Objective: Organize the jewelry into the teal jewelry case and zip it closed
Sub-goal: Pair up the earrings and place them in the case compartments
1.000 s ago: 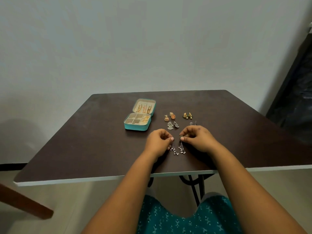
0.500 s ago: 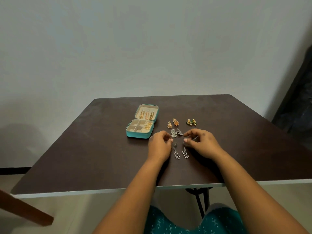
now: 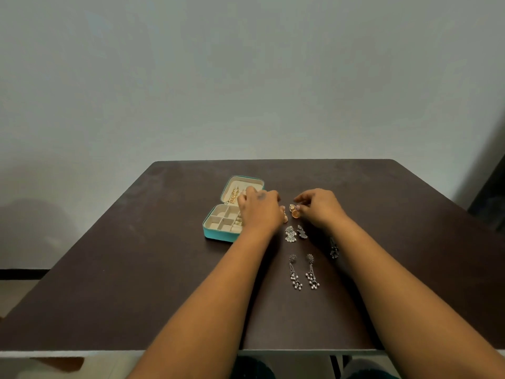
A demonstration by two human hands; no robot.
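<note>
The teal jewelry case (image 3: 218,236) lies open at the table's middle left, with gold earrings in its raised lid (image 3: 244,181) and cream compartments below. My left hand (image 3: 259,210) hovers over the case's right side, its fingers curled by one orange-gold earring (image 3: 285,218). My right hand (image 3: 319,207) pinches the other orange-gold earring (image 3: 294,212). Nearer me lie two silver fan earrings (image 3: 290,233) and two long silver dangle earrings (image 3: 303,272). A dark earring (image 3: 333,248) shows beside my right forearm.
The dark brown table (image 3: 136,269) has a pale front edge close to me and stands against a plain wall. A dark object (image 3: 492,198) stands at the far right. My right hand hides whatever lies behind it.
Both hands let go of the long dangle earrings, which now lie flat near me. They moved away from me to the orange-gold pair beside the case.
</note>
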